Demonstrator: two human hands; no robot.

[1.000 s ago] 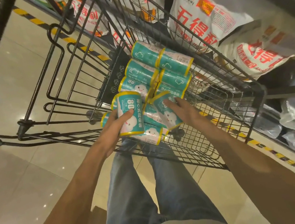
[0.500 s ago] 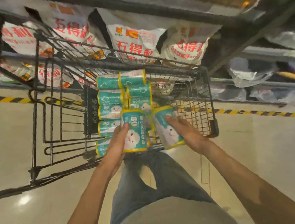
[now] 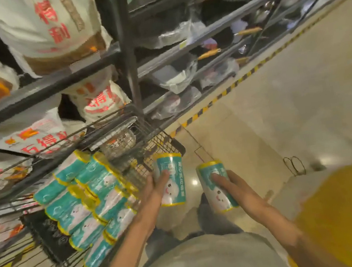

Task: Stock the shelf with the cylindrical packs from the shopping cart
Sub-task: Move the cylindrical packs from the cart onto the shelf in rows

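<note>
The left hand [image 3: 156, 190] grips one teal cylindrical pack with yellow rims [image 3: 170, 179], and the right hand [image 3: 234, 187] grips a second teal pack [image 3: 215, 187]; both are held upright just right of the black wire shopping cart [image 3: 160, 142], clear of its basket. More teal packs [image 3: 85, 205] lie stacked inside the cart, printed with a white cartoon face; their small writing is too blurred to read. Beyond the cart, the dark metal shelf [image 3: 50, 83] holds white sacks with red Chinese characters [image 3: 47, 27].

Packs [image 3: 85, 205] in cart [image 3: 163, 144], shelf [image 3: 42, 88] behind.
</note>
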